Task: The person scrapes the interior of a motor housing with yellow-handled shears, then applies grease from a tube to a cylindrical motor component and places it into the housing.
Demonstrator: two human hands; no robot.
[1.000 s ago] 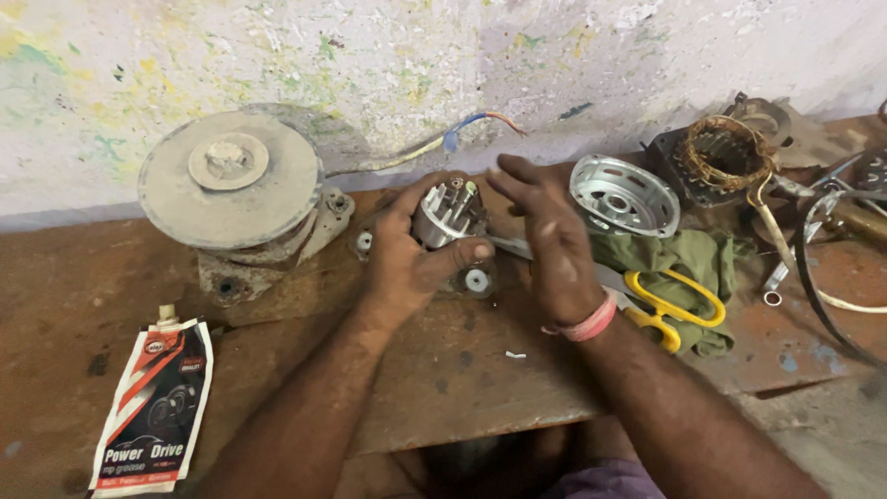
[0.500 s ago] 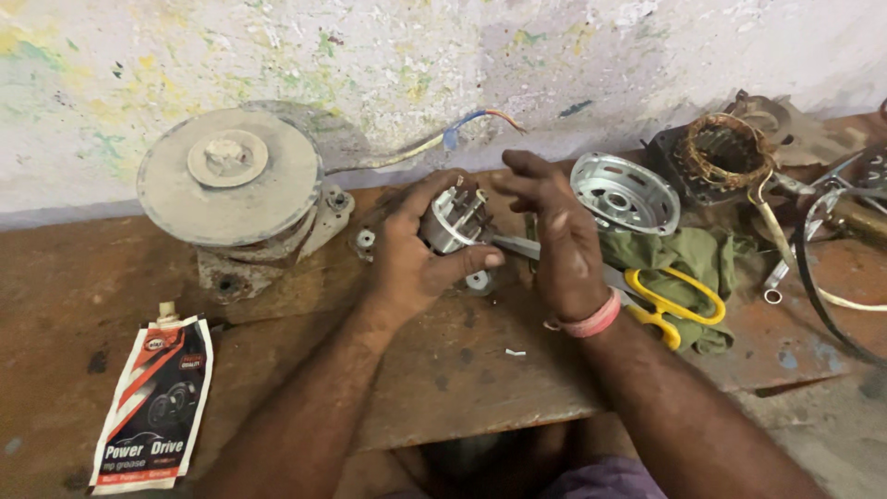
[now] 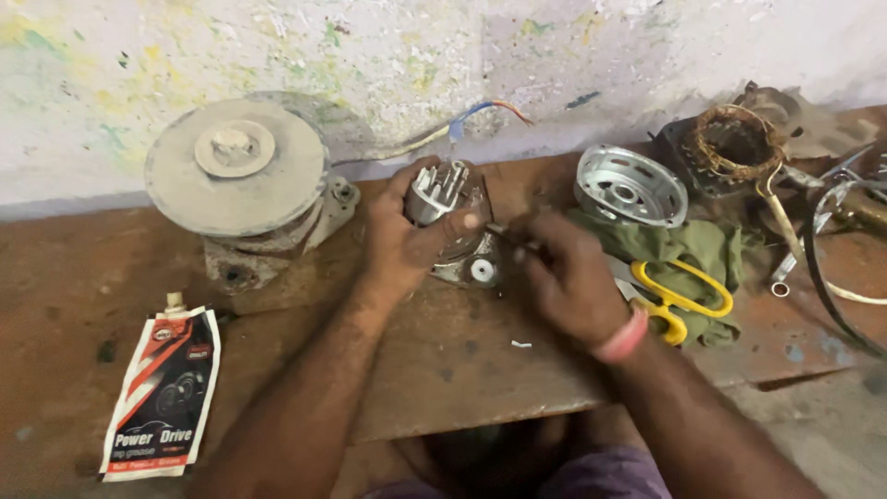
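Head view, from the near edge outward: a red, white and black squeeze pouch with a nozzle lies flat on the rusty brown desk, well left of the forearms. Past it, the left hand is closed around a small silver motor part, thumb pressed across its front, holding it tilted on a grey metal piece that rests on the desk just below it. The right hand, with a pink band at the wrist, is curled shut on a thin metal tool whose tip points into the lower side of the part; what kind of tool it is cannot be told. The work in hand looks like prying or loosening something on the part, and the next move seems to call for a firm left-hand hold and a small, controlled push. Just right of that hand lie yellow-handled scissors on a green cloth. Farther back stand a round silver housing, a copper-wound stator, and at left a dusty grey motor against the paint-flecked wall.
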